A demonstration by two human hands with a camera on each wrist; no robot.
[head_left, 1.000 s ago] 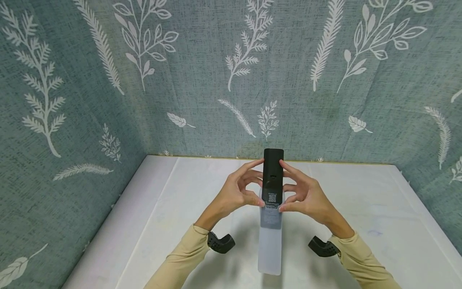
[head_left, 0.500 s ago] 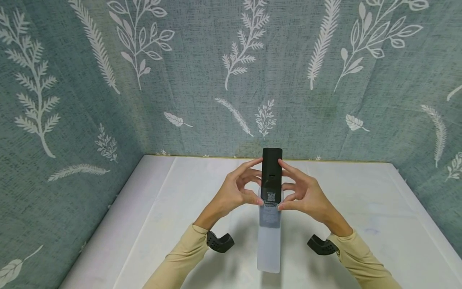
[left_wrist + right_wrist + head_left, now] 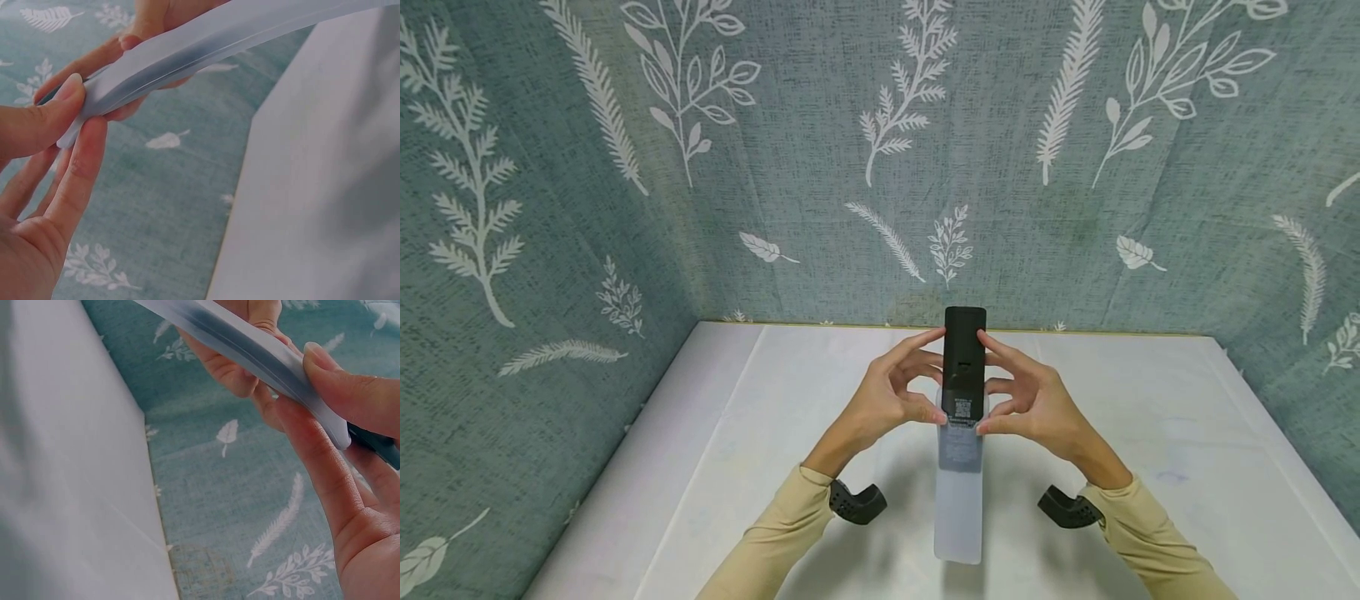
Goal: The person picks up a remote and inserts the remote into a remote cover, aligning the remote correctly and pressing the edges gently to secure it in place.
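Observation:
Between both hands is a black remote control (image 3: 964, 354), its back with a printed QR label facing the head camera. Its lower part sits inside a translucent whitish sleeve (image 3: 958, 517), whose lower length hangs flat beyond the remote's end. My left hand (image 3: 891, 396) pinches the sleeve's mouth at the left edge, index fingertip on the remote's side. On the opposite edge my right hand (image 3: 1028, 406) grips in the same way. In the left wrist view the sleeve (image 3: 187, 56) runs between thumb and fingers. The right wrist view shows the remote's dark end (image 3: 374, 444) protruding from the sleeve.
Below the hands is a white-covered table (image 3: 760, 500), its far edge meeting a green-grey leaf-patterned cloth (image 3: 820, 275). The same cloth rises along the left and right sides. A black wrist device (image 3: 857, 505) is worn on each forearm.
The head view has shifted slightly. Both hands keep the same grip, and the remote stays at about the same depth in the sleeve.

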